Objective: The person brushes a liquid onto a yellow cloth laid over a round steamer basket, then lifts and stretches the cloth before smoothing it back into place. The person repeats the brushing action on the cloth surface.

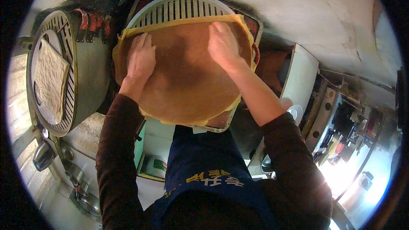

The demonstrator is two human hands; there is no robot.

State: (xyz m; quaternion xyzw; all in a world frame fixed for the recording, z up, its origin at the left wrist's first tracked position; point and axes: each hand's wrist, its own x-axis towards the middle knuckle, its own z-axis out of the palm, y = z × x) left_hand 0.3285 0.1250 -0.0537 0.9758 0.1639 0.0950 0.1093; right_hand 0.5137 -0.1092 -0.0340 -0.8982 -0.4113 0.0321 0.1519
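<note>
A large round brown sheet with a yellow cloth-like rim [188, 70] lies before me over a slotted round tray [188, 6], whose far part shows beyond the sheet's folded upper edge. My left hand [141, 54] rests on the sheet near its left side, fingers pointing away from me. My right hand [223, 43] is on the sheet near its upper right edge, with its fingers bent. Both hands are slightly blurred, and whether either pinches the sheet cannot be told. A rectangular tray [220, 129] with a worn rim shows beneath.
At the left stands a large metal pot [91, 70] with a slotted top, bearing a folded cloth [49, 76] and red-and-black clips [92, 25]. Metal pans [75, 172] lie lower left. A pale board [300, 70] and a white bowl [295, 113] are at the right, beside the wall.
</note>
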